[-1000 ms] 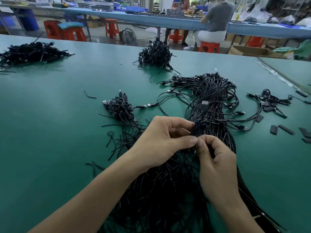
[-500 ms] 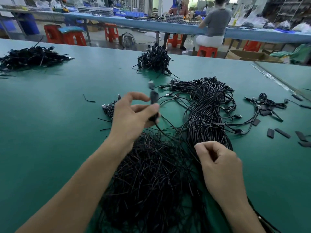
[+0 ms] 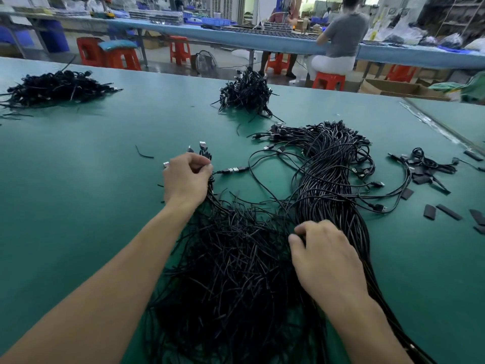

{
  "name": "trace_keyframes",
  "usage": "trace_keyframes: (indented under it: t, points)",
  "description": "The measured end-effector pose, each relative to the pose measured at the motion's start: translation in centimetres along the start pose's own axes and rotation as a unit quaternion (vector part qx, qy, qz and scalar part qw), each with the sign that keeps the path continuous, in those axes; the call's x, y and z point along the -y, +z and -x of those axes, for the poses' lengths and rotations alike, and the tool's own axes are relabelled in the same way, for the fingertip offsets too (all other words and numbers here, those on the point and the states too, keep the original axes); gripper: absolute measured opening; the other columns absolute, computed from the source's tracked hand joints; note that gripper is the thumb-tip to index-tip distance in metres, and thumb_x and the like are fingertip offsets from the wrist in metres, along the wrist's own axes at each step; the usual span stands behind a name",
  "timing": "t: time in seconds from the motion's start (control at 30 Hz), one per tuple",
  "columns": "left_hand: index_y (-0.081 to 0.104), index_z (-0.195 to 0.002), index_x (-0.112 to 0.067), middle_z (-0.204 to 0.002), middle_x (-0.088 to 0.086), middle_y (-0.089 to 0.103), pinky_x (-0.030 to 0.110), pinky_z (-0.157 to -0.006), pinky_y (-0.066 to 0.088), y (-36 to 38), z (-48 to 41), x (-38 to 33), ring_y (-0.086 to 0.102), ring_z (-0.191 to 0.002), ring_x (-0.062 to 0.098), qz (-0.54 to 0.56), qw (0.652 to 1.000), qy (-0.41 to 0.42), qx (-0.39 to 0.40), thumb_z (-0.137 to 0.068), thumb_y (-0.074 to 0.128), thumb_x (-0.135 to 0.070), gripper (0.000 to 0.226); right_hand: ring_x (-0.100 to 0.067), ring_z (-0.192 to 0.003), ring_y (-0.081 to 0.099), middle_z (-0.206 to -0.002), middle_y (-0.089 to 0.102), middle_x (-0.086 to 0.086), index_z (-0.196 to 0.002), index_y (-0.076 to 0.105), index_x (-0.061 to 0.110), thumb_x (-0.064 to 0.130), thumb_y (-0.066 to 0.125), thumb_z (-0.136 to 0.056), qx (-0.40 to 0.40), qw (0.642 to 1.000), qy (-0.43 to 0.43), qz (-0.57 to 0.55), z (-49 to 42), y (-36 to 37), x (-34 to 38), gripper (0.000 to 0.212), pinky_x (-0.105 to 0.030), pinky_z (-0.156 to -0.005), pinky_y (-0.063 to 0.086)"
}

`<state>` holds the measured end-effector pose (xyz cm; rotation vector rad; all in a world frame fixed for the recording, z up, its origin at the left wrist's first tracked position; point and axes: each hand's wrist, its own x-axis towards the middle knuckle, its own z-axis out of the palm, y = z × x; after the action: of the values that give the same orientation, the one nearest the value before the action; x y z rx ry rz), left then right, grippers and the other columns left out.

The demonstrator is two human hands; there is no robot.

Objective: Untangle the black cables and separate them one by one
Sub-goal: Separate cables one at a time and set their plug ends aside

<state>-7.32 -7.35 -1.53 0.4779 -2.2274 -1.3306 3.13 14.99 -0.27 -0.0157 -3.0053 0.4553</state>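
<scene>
The left hand (image 3: pixel 186 177) grips a few plug ends of the black cables (image 3: pixel 236 271), which lie heaped at the table's near edge. The right hand (image 3: pixel 326 258) curls into the heap; whether it holds a strand cannot be told. The green table (image 3: pixel 78 193) lies open toward its left edge.

left hand (image 3: pixel 187 177) bare | right hand (image 3: pixel 325 253) bare | left forearm (image 3: pixel 105 279) bare to frame edge | right forearm (image 3: pixel 367 324) likewise
</scene>
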Motion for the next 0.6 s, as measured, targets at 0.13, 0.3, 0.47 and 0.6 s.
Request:
trace_keyframes:
  t: [0.13, 0.3, 0.47, 0.6]
  points:
    - [0.072, -0.092, -0.03, -0.093, -0.007, 0.071, 0.033, -0.085, 0.055, 0.7, 0.2, -0.7, 0.066, -0.093, 0.012, -0.007, 1.0, -0.014, 0.001, -0.092, 0.069, -0.024, 0.006, -0.026, -0.097, 0.056, -0.112, 0.056, -0.006, -0.11, 0.059, 0.014, 0.042, 0.04, -0.102, 0.003, 0.998, 0.052, 0.027, -3.7, 0.1, 1.6, 0.035, -0.038, -0.08, 0.044]
    - [0.069, -0.122, -0.027, -0.125, 0.004, 0.059, 0.04, -0.102, 0.046, 0.7, 1.1, -1.7, 0.053, -0.118, 0.025, -0.117, 0.99, 0.039, 0.062, -0.095, 0.061, -0.036, 0.029, -0.029, -0.103, 0.058, -0.11, 0.062, -0.006, -0.106, 0.059, 0.017, 0.045, 0.046, -0.099, -0.009, 0.993, 0.089, 0.073, -6.3, 1.0, 2.6, 0.032, -0.04, -0.085, 0.042]
    - [0.07, -0.103, -0.033, -0.107, -0.009, 0.052, 0.031, -0.094, 0.038, -0.2, 3.5, -2.9, 0.051, -0.111, 0.02, -0.095, 0.986, 0.128, 0.041, -0.092, 0.067, -0.025, 0.014, -0.024, -0.078, 0.059, -0.091, 0.062, -0.002, -0.088, 0.061, 0.015, 0.032, 0.05, -0.097, -0.068, 0.992, 0.099, -0.035, -6.6, 1.3, 1.5, 0.022, -0.038, -0.075, 0.052]
    - [0.067, -0.093, -0.037, -0.091, -0.015, 0.064, 0.011, -0.079, 0.046, -0.6, 4.7, -3.8, 0.06, -0.088, 0.002, -0.005, 0.976, 0.176, 0.127, -0.087, 0.072, -0.012, 0.026, -0.015, -0.074, 0.06, -0.089, 0.066, 0.0, -0.101, 0.064, 0.018, 0.025, 0.052, -0.101, -0.122, 0.971, 0.018, -0.203, -5.8, -0.4, 1.6, 0.014, -0.03, -0.066, 0.046]
